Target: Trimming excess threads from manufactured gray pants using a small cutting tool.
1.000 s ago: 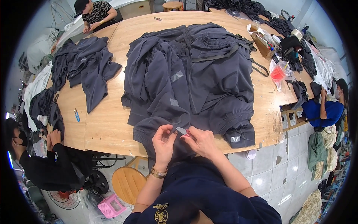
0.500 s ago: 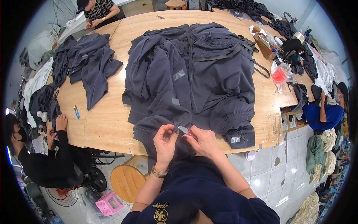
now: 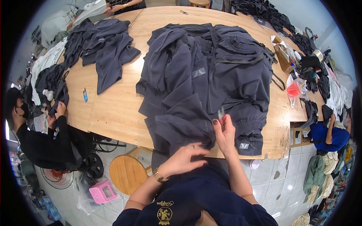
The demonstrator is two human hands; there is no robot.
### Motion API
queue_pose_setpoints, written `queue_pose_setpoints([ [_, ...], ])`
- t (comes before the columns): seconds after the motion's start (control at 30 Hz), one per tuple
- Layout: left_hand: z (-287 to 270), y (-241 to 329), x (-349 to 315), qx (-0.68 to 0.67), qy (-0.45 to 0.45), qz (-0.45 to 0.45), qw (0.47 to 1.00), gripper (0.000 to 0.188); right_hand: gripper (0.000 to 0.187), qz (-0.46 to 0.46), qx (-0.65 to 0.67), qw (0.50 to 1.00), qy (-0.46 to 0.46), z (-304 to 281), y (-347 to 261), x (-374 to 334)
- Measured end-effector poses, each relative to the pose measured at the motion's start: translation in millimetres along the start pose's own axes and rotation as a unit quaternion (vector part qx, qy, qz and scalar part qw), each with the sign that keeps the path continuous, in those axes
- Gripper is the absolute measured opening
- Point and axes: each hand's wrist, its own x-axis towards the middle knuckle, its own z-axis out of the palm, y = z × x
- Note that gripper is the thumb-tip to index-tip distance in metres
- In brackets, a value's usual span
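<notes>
A pile of dark grey garments [image 3: 177, 79] with elastic gathers and light reflective patches lies spread on the table in front of me. My right hand [image 3: 225, 136] is closed around a pair of small red-handled thread snips [image 3: 221, 115], raised over the lower part of the pile, with its blades pointing up and away from me. The blades are slightly smeared by motion. By the near edge of the cloth, my left hand [image 3: 184, 160] is open with its fingers apart. Whether its fingertips touch the fabric I cannot tell.
The wooden table [image 3: 113, 109] carries another dark garment pile [image 3: 109, 49] and a blue cutter [image 3: 85, 95] on the left. A red drink bag [image 3: 294, 89] sits at the right. A round stool [image 3: 129, 174] stands below the near edge. Co-workers sit left and right; another is at the far side.
My left hand has let go of the cloth and opened, moving down and right. My right hand has moved right and lifted the snips away from the fabric. The view has shifted too.
</notes>
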Motion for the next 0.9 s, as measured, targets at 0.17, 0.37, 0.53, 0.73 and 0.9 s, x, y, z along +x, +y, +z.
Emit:
queue_pose_setpoints([
  [0.17,-26,-3,-41,-0.246,-0.058,-0.042,0.967,0.014,0.031,-0.034,-0.036,0.998,-0.038,9,-12,14],
  [0.37,-56,-47,-85,-0.250,0.029,-0.225,0.941,0.015,0.041,-0.154,-0.076,0.962,-0.212,60,-47,15],
  [0.53,-45,-37,-78,-0.139,-0.023,-0.182,0.973,0.019,0.047,-0.265,-0.157,0.902,-0.302,116,-39,-14],
  [0.73,-8,-53,-54,-0.224,0.084,-0.140,0.961,0.021,0.030,-0.085,-0.063,0.971,-0.216,95,-17,27],
  [0.9,9,-42,-8,-0.028,0.389,-0.154,0.908,0.041,0.027,0.000,0.246,0.959,-0.144,30,-48,54],
])
